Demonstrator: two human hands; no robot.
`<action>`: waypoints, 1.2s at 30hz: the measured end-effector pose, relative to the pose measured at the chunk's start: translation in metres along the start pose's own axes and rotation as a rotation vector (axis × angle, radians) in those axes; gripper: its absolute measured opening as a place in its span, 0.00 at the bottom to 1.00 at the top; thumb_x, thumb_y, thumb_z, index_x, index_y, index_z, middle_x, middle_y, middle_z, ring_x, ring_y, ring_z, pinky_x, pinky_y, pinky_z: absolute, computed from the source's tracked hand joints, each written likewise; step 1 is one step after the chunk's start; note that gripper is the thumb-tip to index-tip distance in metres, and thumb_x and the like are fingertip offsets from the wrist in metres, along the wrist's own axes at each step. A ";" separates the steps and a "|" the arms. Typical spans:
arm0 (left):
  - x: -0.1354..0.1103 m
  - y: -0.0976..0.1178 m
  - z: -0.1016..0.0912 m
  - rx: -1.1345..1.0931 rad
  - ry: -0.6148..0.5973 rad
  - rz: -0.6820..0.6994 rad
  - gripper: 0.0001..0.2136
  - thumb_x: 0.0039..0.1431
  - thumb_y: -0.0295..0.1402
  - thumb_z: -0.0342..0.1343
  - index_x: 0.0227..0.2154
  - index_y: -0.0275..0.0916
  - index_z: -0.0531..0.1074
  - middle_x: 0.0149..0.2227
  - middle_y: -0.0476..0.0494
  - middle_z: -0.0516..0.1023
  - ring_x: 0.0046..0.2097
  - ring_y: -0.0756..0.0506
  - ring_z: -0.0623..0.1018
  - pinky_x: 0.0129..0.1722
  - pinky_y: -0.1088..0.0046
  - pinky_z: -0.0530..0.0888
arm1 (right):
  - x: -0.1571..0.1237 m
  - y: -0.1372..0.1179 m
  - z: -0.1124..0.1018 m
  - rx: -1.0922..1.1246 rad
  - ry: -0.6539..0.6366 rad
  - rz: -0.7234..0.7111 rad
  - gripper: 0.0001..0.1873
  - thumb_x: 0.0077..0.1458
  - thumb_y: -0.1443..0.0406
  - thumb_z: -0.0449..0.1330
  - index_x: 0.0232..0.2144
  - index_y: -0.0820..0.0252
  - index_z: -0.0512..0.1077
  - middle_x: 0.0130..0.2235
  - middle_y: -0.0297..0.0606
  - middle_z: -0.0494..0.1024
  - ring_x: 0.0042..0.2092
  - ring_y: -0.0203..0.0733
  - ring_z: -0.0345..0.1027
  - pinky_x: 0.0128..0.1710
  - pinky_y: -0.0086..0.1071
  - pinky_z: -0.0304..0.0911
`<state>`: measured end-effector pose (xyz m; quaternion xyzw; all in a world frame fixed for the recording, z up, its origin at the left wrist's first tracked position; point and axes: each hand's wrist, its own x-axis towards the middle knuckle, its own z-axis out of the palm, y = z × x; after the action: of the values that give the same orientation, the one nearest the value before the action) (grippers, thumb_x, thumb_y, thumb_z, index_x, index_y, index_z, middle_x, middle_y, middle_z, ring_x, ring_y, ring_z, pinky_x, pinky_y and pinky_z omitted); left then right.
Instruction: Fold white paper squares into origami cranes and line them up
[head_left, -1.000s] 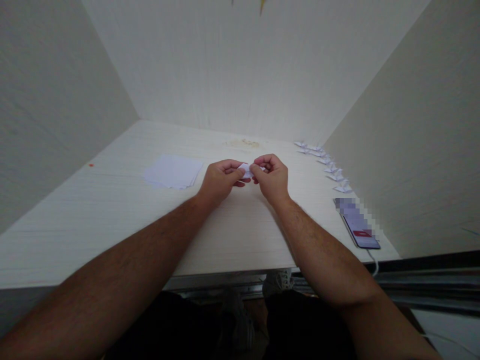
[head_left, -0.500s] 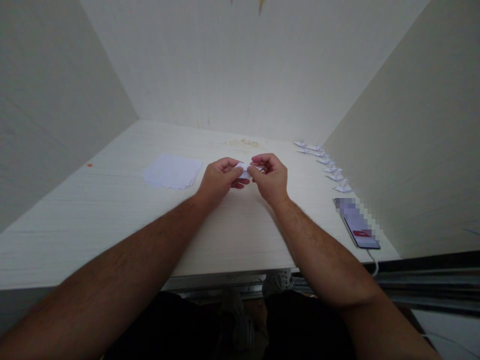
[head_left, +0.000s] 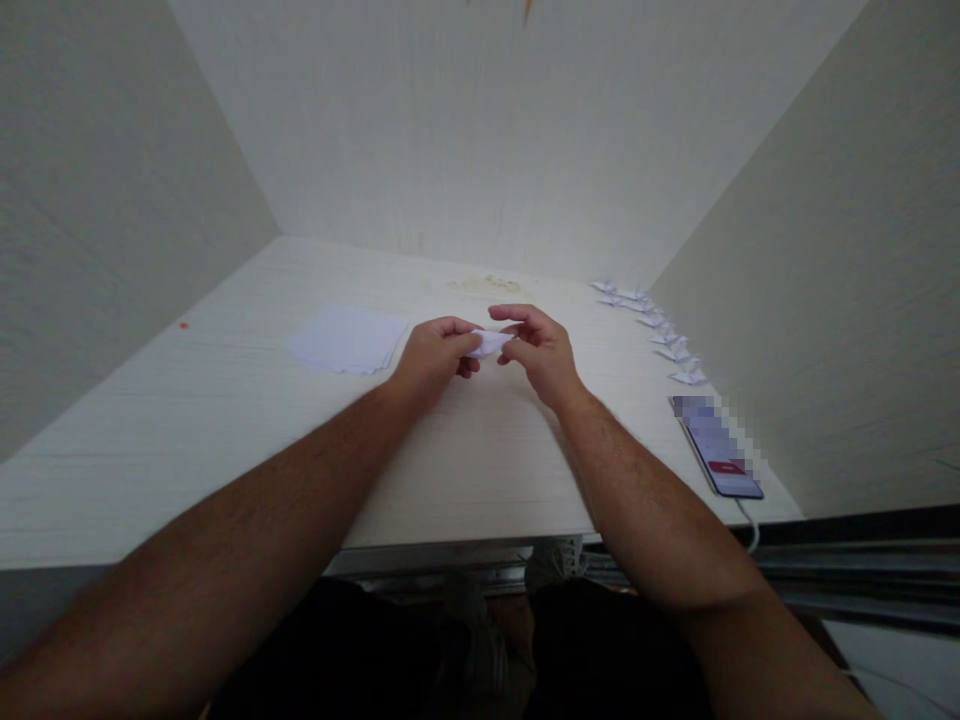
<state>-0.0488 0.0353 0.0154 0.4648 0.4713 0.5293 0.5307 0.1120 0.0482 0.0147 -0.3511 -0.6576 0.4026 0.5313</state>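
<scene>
A small piece of folded white paper (head_left: 490, 344) is held above the middle of the table, between both hands. My left hand (head_left: 439, 352) pinches its left end between thumb and fingers. At the right end, the thumb and a finger of my right hand (head_left: 544, 352) close on a pointed tip, while the index finger is lifted away from the paper. The finer folds are too small to make out.
A stack of white paper sheets (head_left: 346, 338) lies left of my hands. Several folded paper cranes (head_left: 671, 350) line the right side. A phone (head_left: 718, 450) with a white cable (head_left: 750, 525) rests near the right front edge. Panels enclose the table (head_left: 465, 470).
My thumbs have moved apart and more of the folded paper shows between them. The right index finger has lifted and stretched out to the left.
</scene>
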 end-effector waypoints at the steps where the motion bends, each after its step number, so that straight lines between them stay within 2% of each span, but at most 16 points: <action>1: 0.000 0.001 0.000 0.011 0.004 -0.014 0.07 0.44 0.29 0.63 0.29 0.36 0.75 0.19 0.49 0.73 0.20 0.51 0.72 0.19 0.76 0.67 | 0.000 -0.001 -0.002 -0.044 -0.036 -0.021 0.17 0.43 0.68 0.63 0.40 0.53 0.77 0.46 0.36 0.78 0.39 0.37 0.71 0.34 0.32 0.69; 3: 0.000 0.002 -0.001 0.015 0.012 -0.026 0.08 0.43 0.28 0.63 0.30 0.36 0.76 0.18 0.50 0.72 0.19 0.52 0.70 0.18 0.76 0.65 | 0.000 -0.002 -0.005 -0.135 -0.077 -0.051 0.14 0.42 0.68 0.65 0.36 0.54 0.78 0.48 0.38 0.77 0.42 0.38 0.71 0.36 0.33 0.69; 7: 0.002 0.001 -0.001 -0.006 0.012 -0.013 0.07 0.43 0.28 0.64 0.29 0.36 0.78 0.17 0.50 0.71 0.18 0.52 0.67 0.17 0.76 0.62 | -0.001 -0.001 -0.008 -0.202 -0.133 -0.017 0.06 0.46 0.64 0.68 0.29 0.57 0.77 0.44 0.39 0.77 0.37 0.36 0.70 0.35 0.33 0.69; 11: 0.003 0.001 -0.001 0.037 0.001 0.013 0.05 0.45 0.30 0.63 0.27 0.36 0.80 0.18 0.48 0.73 0.17 0.53 0.67 0.17 0.76 0.60 | 0.000 0.003 -0.008 -0.233 -0.149 0.033 0.06 0.48 0.61 0.67 0.28 0.57 0.75 0.36 0.37 0.77 0.36 0.37 0.69 0.31 0.32 0.66; 16: 0.000 0.002 -0.002 0.187 0.008 0.058 0.04 0.49 0.30 0.62 0.28 0.36 0.80 0.18 0.48 0.73 0.17 0.52 0.69 0.17 0.76 0.62 | 0.000 0.002 -0.007 -0.329 -0.135 0.042 0.06 0.49 0.62 0.65 0.27 0.58 0.74 0.32 0.35 0.77 0.33 0.36 0.67 0.29 0.30 0.62; 20: -0.001 0.002 -0.002 0.234 0.010 0.087 0.05 0.50 0.30 0.61 0.30 0.36 0.80 0.17 0.48 0.73 0.18 0.50 0.72 0.18 0.76 0.65 | -0.001 -0.001 -0.004 -0.353 -0.121 0.132 0.07 0.50 0.62 0.64 0.26 0.59 0.73 0.24 0.31 0.73 0.26 0.34 0.64 0.25 0.28 0.58; 24: -0.004 0.006 0.000 0.230 -0.005 0.119 0.05 0.52 0.29 0.61 0.32 0.35 0.79 0.18 0.48 0.74 0.19 0.51 0.73 0.18 0.76 0.66 | -0.001 -0.004 -0.001 -0.277 -0.091 0.228 0.05 0.49 0.65 0.63 0.25 0.59 0.71 0.21 0.31 0.73 0.22 0.33 0.64 0.21 0.27 0.58; 28: -0.006 0.008 -0.001 0.164 -0.030 0.142 0.07 0.53 0.33 0.64 0.33 0.34 0.79 0.19 0.48 0.75 0.20 0.51 0.73 0.19 0.76 0.68 | 0.000 -0.006 -0.001 -0.101 -0.057 0.269 0.06 0.47 0.65 0.65 0.24 0.58 0.70 0.19 0.30 0.74 0.21 0.32 0.66 0.21 0.26 0.62; 36: -0.002 0.001 -0.005 0.045 -0.113 0.192 0.16 0.45 0.33 0.70 0.38 0.36 0.79 0.20 0.51 0.74 0.21 0.52 0.72 0.21 0.76 0.69 | 0.000 -0.002 -0.003 0.141 -0.022 0.285 0.12 0.42 0.62 0.69 0.27 0.58 0.70 0.21 0.29 0.76 0.23 0.33 0.70 0.25 0.28 0.69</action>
<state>-0.0537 0.0337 0.0159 0.5487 0.4056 0.5401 0.4926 0.1151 0.0481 0.0166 -0.3981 -0.5770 0.5230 0.4849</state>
